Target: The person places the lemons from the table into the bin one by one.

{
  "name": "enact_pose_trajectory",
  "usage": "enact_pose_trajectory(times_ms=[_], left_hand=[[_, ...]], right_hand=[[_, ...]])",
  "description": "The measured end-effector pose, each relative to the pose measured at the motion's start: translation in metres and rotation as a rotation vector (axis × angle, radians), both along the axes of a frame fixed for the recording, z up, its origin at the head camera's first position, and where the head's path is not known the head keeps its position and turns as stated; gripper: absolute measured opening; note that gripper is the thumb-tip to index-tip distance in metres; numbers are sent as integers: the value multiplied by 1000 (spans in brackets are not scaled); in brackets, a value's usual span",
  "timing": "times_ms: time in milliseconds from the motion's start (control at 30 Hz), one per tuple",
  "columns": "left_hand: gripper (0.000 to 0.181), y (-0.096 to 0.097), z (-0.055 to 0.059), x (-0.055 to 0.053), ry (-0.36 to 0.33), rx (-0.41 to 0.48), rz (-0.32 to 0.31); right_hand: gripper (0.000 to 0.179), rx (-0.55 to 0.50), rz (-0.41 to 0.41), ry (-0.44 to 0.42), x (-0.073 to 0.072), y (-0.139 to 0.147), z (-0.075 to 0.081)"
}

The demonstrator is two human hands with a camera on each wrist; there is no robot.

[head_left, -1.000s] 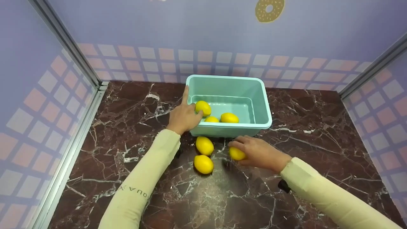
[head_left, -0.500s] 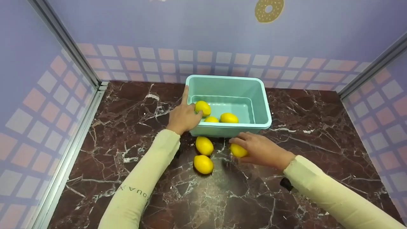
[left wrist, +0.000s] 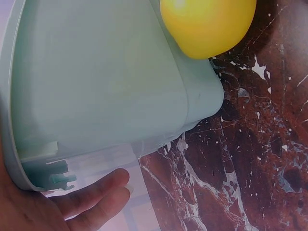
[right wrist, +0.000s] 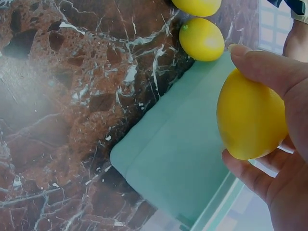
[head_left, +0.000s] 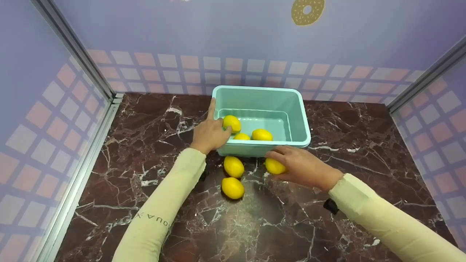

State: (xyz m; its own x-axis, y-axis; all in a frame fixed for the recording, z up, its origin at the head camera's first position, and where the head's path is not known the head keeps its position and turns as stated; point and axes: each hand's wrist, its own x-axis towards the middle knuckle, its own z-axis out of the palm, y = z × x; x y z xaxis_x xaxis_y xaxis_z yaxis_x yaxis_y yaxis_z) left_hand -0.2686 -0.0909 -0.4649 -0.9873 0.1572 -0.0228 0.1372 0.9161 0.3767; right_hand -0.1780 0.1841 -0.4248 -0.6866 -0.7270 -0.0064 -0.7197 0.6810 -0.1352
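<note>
My left hand [head_left: 211, 134] grips the left rim of a light teal plastic bin [head_left: 302, 116], thumb over the inside and index finger stretched along the edge. In the left wrist view two of its fingers [left wrist: 103, 195] lie outside the bin wall [left wrist: 101, 82]. My right hand [head_left: 304, 165] holds a yellow lemon [head_left: 275, 166] in front of the bin; the right wrist view shows the held lemon [right wrist: 251, 115] between thumb and fingers. Inside the bin are three lemons, one [head_left: 233, 124] beside my left thumb, one [head_left: 262, 134] farther right, and one [head_left: 241, 137] partly hidden by the front rim.
Two more lemons lie on the dark marbled tabletop [head_left: 164, 203] in front of the bin, one [head_left: 233, 167] close to its wall and one [head_left: 233, 188] nearer me. Behind the bin stands a purple wall [head_left: 182, 32] with printed squares; side panels rise left and right.
My right hand has lifted its lemon and moved slightly forward and right, closer to the bin's front wall. The left hand, the bin and the other lemons stay where they were.
</note>
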Motion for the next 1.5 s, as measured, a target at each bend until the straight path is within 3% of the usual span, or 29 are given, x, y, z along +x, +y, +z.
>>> enact_pose_trajectory(times_ms=[533, 967, 1500], left_hand=[[52, 0, 0, 0, 16, -6, 4], [53, 0, 0, 2, 9, 1, 5], [49, 0, -1, 0, 13, 17, 11]], right_hand=[[68, -26, -49, -45, -7, 4, 15], [70, -65, -64, -30, -17, 8, 22], [65, -70, -134, -63, -27, 10, 21]])
